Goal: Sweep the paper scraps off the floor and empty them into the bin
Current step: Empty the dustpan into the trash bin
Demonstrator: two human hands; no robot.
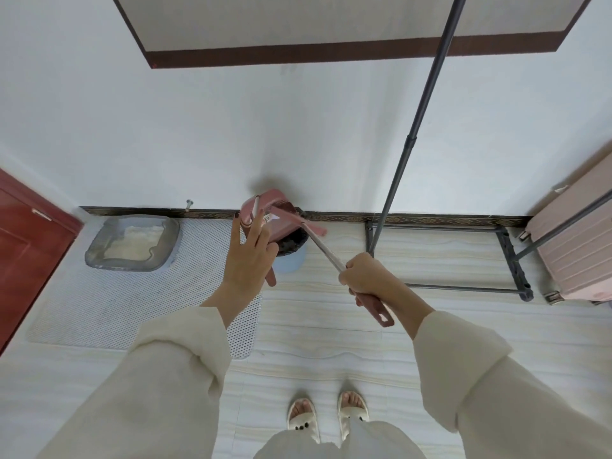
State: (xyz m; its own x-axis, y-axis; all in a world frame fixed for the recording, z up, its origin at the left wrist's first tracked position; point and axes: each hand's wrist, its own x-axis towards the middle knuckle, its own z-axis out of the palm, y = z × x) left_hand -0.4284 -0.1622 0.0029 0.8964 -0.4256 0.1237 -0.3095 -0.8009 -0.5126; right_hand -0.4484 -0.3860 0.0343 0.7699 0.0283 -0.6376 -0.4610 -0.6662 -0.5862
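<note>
Left hand [246, 260] up at the pink dustpan [265, 210], 2 fingers [239, 226] straight along its handle, grip itself hidden; dustpan tipped over the blue bin [289, 260] by the wall; right hand [362, 276] clamped on the broom [326, 251] handle, head reaching into the dustpan; paper scraps not visible; litter tray [132, 241] on mat [99, 306] at left; clothes rack [447, 256] and pink suitcase [576, 256] at right.

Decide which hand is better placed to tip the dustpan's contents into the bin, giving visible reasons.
The left hand. It already holds the pink dustpan tilted above the bin, while the right hand grips the broom handle off to the side.
</note>
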